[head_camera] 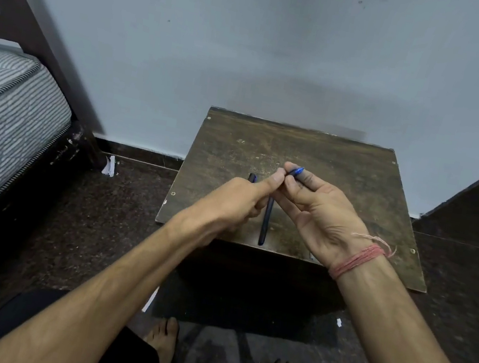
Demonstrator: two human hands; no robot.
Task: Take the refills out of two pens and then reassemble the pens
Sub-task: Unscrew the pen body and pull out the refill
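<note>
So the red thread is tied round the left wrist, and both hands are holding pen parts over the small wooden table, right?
Not quite: the head view shows the red thread on the right wrist. Both hands, left hand and right hand, do hold pen parts over the small wooden table.

Dim, soft light; edges warped.

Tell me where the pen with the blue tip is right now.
In the head view, the blue-tipped pen is pinched in the right hand, above the middle of the small wooden table, its tip pointing toward the wall.
</note>
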